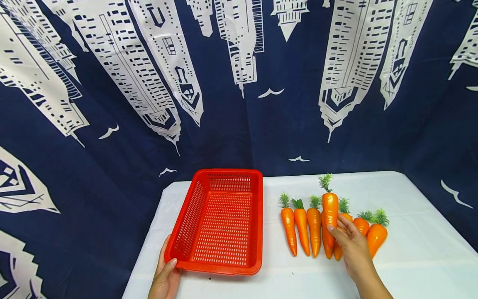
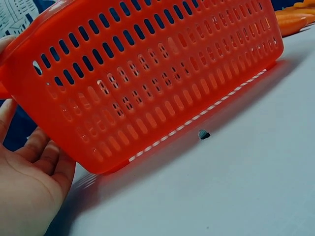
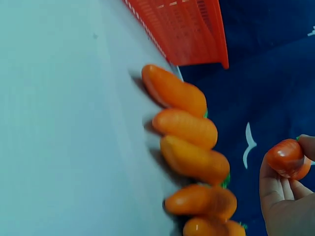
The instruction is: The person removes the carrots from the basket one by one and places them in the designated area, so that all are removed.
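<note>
A red perforated plastic basket is at the left side of the white-covered table. My left hand grips its near left corner, thumb over the rim and the other fingers outside against the wall. Between the thumb and fingers of my right hand, an orange carrot with a feathery green top is held upright above the row. In the right wrist view this carrot shows tip first. Several more carrots lie side by side beneath and around that hand, some partly hidden by it.
The white tabletop stretches between basket and carrots and along the near side. A small dark speck lies by the basket's near edge. Behind the table hangs a dark blue cloth with white building prints.
</note>
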The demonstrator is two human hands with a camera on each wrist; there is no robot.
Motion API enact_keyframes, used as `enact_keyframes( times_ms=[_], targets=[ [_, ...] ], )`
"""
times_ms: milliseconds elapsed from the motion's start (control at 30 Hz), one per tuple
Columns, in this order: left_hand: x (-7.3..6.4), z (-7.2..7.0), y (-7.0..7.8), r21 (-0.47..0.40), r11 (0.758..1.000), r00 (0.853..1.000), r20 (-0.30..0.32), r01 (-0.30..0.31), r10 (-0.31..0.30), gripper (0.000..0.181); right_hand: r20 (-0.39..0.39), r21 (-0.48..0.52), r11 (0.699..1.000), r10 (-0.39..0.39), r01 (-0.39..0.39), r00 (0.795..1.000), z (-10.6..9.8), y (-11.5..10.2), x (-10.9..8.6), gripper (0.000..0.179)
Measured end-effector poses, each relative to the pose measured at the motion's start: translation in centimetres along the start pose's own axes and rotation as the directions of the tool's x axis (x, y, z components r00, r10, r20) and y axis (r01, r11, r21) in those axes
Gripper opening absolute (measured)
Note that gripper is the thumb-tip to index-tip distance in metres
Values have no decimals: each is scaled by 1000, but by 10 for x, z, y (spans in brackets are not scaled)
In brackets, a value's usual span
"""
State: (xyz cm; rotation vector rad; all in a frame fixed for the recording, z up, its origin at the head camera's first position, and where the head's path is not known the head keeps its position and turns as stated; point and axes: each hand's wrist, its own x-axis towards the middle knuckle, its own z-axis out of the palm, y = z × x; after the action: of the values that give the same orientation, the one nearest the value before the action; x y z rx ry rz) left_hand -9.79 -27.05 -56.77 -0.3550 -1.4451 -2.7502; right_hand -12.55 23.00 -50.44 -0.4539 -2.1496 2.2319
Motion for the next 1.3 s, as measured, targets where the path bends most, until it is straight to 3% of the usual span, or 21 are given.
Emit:
enact_keyframes(
  times_ms=[167,400,700,833,1067,1300],
  targets=[
    [-1,2,2,62,997,998,-48,35,-32,75,-50,39,999,41,-39,998,-13,3,-2,87],
    [-3,5,3,106,993,997,-65,43,-37,73,-139,36,996,81,-77,987,-29,7,-4,87],
    [-6,7,4,143,989,996,-87,44,-32,74,-219,159,985,104,-69,970,-55,18,-7,86],
    [-8,10,3,157,986,994,-104,59,-43,74,-274,212,972,158,-101,949,-67,21,-8,86],
    [-8,12,3,161,983,990,-127,82,-62,74,-370,109,965,261,-237,892,-86,26,-7,92],
    [-8,13,3,149,985,988,-136,90,-70,74,-377,161,953,299,-256,876,-105,35,-7,95]
  ],
)
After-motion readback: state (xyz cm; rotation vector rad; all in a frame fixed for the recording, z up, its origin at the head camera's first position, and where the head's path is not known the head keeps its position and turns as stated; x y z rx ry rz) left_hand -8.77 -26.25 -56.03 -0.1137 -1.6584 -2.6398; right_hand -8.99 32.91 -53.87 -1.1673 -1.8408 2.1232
